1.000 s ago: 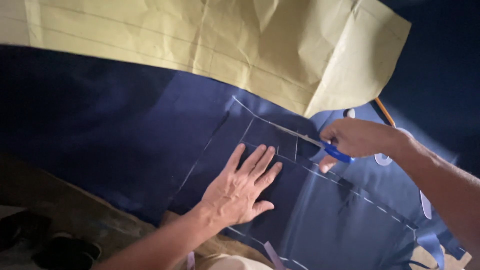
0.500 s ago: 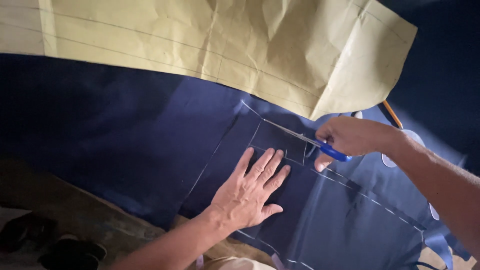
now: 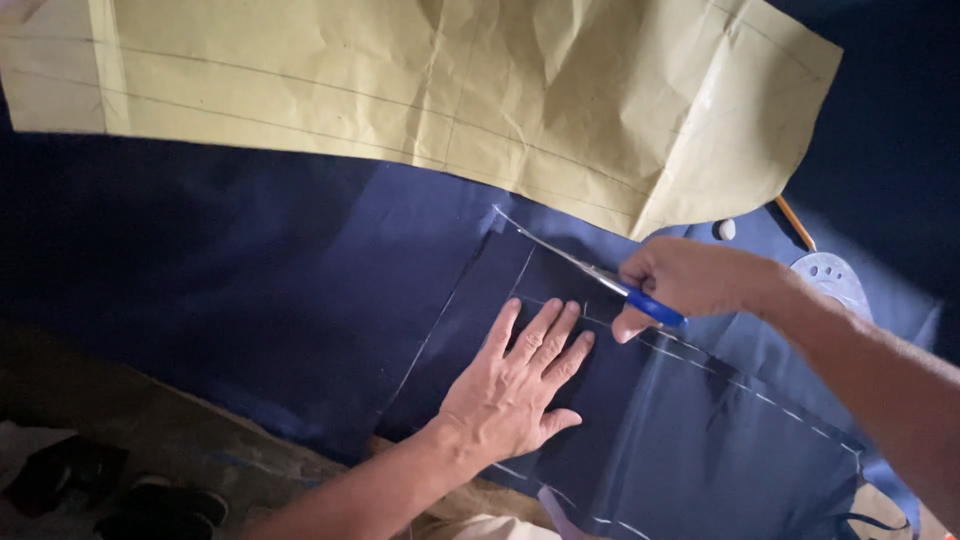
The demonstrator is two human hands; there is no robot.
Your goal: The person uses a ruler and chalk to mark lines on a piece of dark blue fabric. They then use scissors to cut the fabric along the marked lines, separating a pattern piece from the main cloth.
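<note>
Dark navy fabric (image 3: 300, 300) marked with white chalk lines lies spread over the work surface. My left hand (image 3: 515, 385) presses flat on it, fingers apart, holding nothing. My right hand (image 3: 685, 280) grips blue-handled scissors (image 3: 610, 282), whose blades point up-left along a chalk line toward the fabric's cut corner. The scissors sit just above my left fingertips.
A large creased tan paper pattern (image 3: 450, 95) covers the fabric at the top. A pencil (image 3: 795, 222), a small white chalk piece (image 3: 725, 229) and a clear curved ruler (image 3: 830, 275) lie to the right. Dark shoes (image 3: 110, 490) sit on the floor at bottom left.
The view has shifted a little. My right hand with the scissors has stayed near the chalk line above my left hand, which remains pressed flat on the fabric.
</note>
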